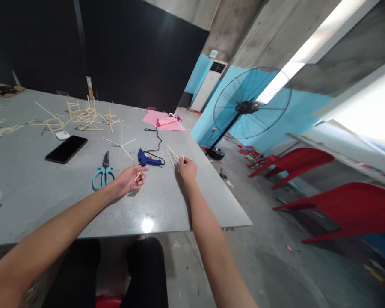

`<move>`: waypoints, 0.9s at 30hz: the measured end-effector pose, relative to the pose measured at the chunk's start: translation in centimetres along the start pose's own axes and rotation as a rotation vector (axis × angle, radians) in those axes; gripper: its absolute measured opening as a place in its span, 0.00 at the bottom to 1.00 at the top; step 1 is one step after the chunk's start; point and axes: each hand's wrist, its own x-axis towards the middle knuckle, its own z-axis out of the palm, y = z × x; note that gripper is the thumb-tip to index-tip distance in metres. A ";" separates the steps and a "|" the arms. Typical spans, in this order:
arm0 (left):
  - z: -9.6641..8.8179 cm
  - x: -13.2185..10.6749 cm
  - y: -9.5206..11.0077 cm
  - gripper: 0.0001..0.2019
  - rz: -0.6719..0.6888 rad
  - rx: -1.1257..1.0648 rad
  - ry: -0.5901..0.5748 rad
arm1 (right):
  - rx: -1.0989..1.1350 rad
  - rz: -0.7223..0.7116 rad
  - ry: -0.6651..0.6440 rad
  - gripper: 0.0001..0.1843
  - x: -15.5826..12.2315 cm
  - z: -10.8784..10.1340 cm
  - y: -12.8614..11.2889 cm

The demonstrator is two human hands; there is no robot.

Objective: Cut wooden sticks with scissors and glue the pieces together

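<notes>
My left hand (130, 179) is curled round a short wooden stick (137, 176), just right of the blue-handled scissors (104, 174). Over the table's right part, my right hand (188, 169) is pinched at the near end of some thin wooden sticks (171, 152); whether it lifts one, I cannot tell. A blue glue gun (150, 160) with a black cord lies between and beyond my hands. Behind it to the left stands a small joined stick piece (122, 144) with several legs.
Several stick structures (83, 116) stand at the back left. A phone (66, 149) and a white case (62, 135) lie left of the scissors. Pink paper (165, 121) rests at the far edge. A black fan (247, 107) and red chairs (349, 205) stand right of the table.
</notes>
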 end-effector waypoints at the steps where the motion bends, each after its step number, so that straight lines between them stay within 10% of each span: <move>1: 0.0 0.0 0.0 0.15 0.014 0.005 0.015 | -0.026 -0.001 -0.012 0.19 0.0 0.5 0.2; 27: -0.3 0.3 -1.1 0.17 0.009 0.008 0.048 | 0.058 -0.015 -0.043 0.27 1.0 2.9 2.1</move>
